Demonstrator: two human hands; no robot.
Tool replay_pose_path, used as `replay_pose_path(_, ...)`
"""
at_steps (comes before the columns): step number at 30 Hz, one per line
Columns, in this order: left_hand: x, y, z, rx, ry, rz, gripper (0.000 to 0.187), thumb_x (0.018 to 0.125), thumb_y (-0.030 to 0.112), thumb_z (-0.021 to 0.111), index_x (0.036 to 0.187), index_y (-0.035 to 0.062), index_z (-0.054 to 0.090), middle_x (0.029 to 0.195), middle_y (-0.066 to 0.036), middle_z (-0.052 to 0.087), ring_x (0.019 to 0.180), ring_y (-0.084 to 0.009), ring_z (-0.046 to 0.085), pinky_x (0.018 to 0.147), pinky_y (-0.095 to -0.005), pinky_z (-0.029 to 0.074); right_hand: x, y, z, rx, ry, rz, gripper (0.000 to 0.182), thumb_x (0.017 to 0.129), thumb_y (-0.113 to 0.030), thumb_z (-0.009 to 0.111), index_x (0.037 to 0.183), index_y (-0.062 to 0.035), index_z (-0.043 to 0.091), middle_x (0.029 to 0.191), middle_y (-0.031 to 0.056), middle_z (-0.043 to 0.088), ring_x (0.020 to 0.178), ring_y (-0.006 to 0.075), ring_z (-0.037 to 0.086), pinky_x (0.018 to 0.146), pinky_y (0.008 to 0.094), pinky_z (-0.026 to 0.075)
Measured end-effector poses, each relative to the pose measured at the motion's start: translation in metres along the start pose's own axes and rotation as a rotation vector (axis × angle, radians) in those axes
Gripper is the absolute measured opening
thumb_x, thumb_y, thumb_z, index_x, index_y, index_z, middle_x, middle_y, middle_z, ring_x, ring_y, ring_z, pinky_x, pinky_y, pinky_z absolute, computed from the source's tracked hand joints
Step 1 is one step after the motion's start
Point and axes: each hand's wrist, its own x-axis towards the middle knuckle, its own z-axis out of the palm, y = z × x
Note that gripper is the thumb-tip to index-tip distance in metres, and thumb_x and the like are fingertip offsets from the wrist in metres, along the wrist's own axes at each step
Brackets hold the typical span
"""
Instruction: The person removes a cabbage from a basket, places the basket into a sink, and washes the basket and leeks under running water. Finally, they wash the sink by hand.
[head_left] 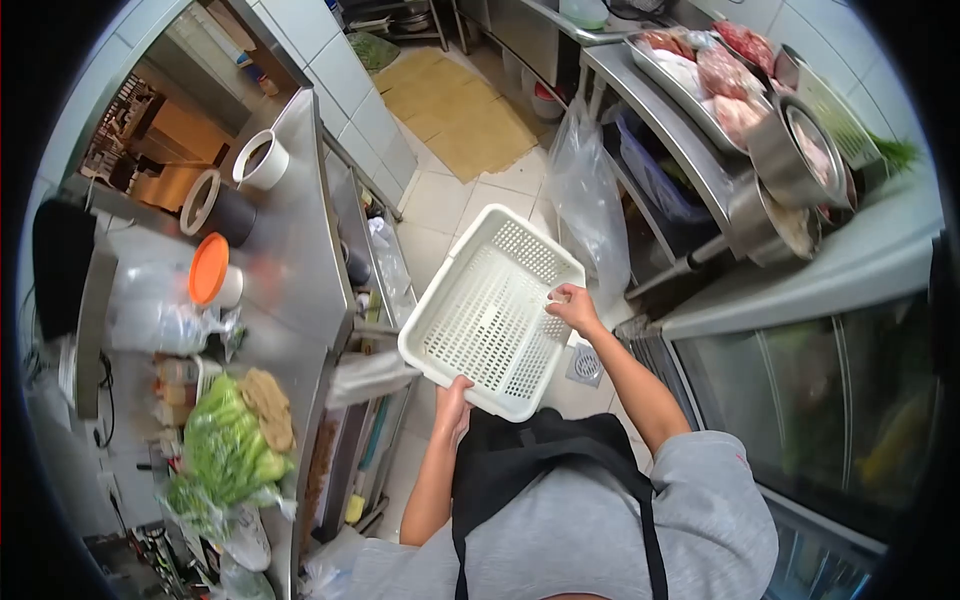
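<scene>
A white perforated plastic basket (490,310) is held tilted in front of my body, its inside facing up towards me. My left hand (453,405) is closed on the basket's near left rim, with the thumb over the edge. Across the right side reaches my right hand (572,306), its fingers bent together in a pinch over the inner wall. Whether anything small is between those fingertips is too small to tell. Nothing large shows inside the basket.
Left, a steel counter (300,240) bears tubs, an orange-lidded container (210,270) and bagged leafy greens (225,450). Right, a steel table carries a tray of meat (720,80) and metal pots (790,165). A clear plastic bag (585,200) hangs there; cardboard (450,105) covers floor ahead.
</scene>
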Motion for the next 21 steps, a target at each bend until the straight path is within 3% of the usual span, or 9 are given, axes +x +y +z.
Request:
replay_pose_path(2, 0.062, 0.008, -0.003, -0.063, -0.012, -0.069, 0.051, 0.068, 0.002, 0.045, 0.117, -0.0033, 0.035, 0.106, -0.015, 0.051, 0.091, -0.0291, 0.056, 0.065, -0.0431, 0.052, 0.054, -0.002, 0.003, 0.5, -0.081, 0.403, 0.022, 0.061, -0.002, 0.066, 0.082, -0.0017, 0.061, 0.077, 0.0083, 0.061, 0.068, 0.015, 0.057, 0.061, 0.025, 0.045)
replay_pose_path(3, 0.095, 0.011, -0.004, -0.101, -0.012, -0.098, 0.051, 0.067, 0.001, 0.045, 0.116, -0.004, 0.035, 0.102, -0.016, 0.049, 0.087, -0.0275, 0.055, 0.061, -0.0375, 0.052, 0.081, -0.001, 0.003, 0.587, -0.04, 0.401, 0.021, 0.062, -0.002, 0.068, 0.081, -0.0007, 0.06, 0.075, 0.0036, 0.059, 0.066, 0.0097, 0.055, 0.059, 0.0216, 0.043)
replay_pose_path(8, 0.227, 0.054, 0.03, -0.157, 0.063, -0.076, 0.049, 0.066, 0.001, 0.045, 0.114, -0.003, 0.036, 0.097, -0.015, 0.05, 0.077, -0.0232, 0.057, 0.045, -0.0302, 0.049, 0.213, 0.026, -0.013, 0.54, 0.089, 0.574, 0.022, 0.061, -0.004, 0.069, 0.081, -0.0021, 0.061, 0.071, 0.0037, 0.06, 0.065, 0.0105, 0.055, 0.059, 0.0238, 0.043)
replay_pose_path(10, 0.264, 0.076, 0.029, -0.089, 0.094, -0.026, 0.049, 0.066, 0.001, 0.045, 0.114, -0.0029, 0.036, 0.098, -0.014, 0.05, 0.074, -0.0205, 0.057, 0.041, -0.0261, 0.046, 0.259, 0.039, -0.013, 0.21, 0.177, 0.57, 0.02, 0.059, -0.007, 0.071, 0.076, -0.0052, 0.062, 0.07, 0.0026, 0.06, 0.065, 0.012, 0.055, 0.058, 0.0258, 0.043)
replay_pose_path(11, 0.282, 0.087, 0.023, 0.012, 0.074, -0.089, 0.053, 0.066, 0.0, 0.043, 0.118, -0.0003, 0.032, 0.106, -0.016, 0.048, 0.091, -0.0287, 0.056, 0.061, -0.0379, 0.054, 0.282, 0.048, -0.012, 0.165, 0.184, 0.543, 0.019, 0.057, -0.01, 0.072, 0.073, -0.0063, 0.062, 0.069, 0.0069, 0.061, 0.064, 0.0162, 0.057, 0.059, 0.0286, 0.044)
replay_pose_path(12, 0.293, 0.098, 0.025, 0.017, 0.088, -0.101, 0.053, 0.066, 0.0, 0.043, 0.118, -0.0003, 0.032, 0.106, -0.016, 0.048, 0.091, -0.0287, 0.056, 0.061, -0.0379, 0.054, 0.305, 0.05, -0.015, 0.167, 0.171, 0.556, 0.019, 0.057, -0.01, 0.072, 0.073, -0.0063, 0.062, 0.069, 0.0069, 0.061, 0.064, 0.0162, 0.057, 0.059, 0.0286, 0.044)
replay_pose_path(14, 0.316, 0.114, 0.025, -0.026, 0.127, -0.079, 0.05, 0.068, 0.0, 0.044, 0.117, -0.0041, 0.033, 0.103, -0.014, 0.049, 0.075, -0.0185, 0.057, 0.04, -0.0219, 0.043, 0.357, 0.052, -0.019, -0.151, 0.161, 0.411, 0.017, 0.059, -0.005, 0.066, 0.075, -0.0039, 0.061, 0.073, 0.0149, 0.059, 0.066, 0.0253, 0.058, 0.061, 0.0326, 0.045)
replay_pose_path(16, 0.349, 0.119, 0.028, -0.095, 0.187, 0.016, 0.053, 0.069, 0.0, 0.043, 0.12, -0.0026, 0.031, 0.104, -0.013, 0.049, 0.083, -0.0204, 0.055, 0.049, -0.0243, 0.046, 0.426, 0.102, -0.012, -0.302, 0.201, 0.256, 0.017, 0.061, -0.003, 0.063, 0.078, -0.0038, 0.06, 0.076, 0.0161, 0.058, 0.067, 0.0286, 0.058, 0.063, 0.0346, 0.045)
replay_pose_path(21, 0.397, 0.121, 0.034, -0.043, 0.322, -0.204, 0.058, 0.069, 0.001, 0.045, 0.124, 0.0008, 0.028, 0.111, -0.013, 0.045, 0.099, -0.0267, 0.048, 0.077, -0.0372, 0.046, 0.554, 0.187, -0.003, -0.511, 0.16, -0.018, 0.012, 0.068, 0.001, 0.055, 0.08, -0.0015, 0.056, 0.086, 0.0191, 0.051, 0.077, 0.0357, 0.055, 0.066, 0.0425, 0.044)
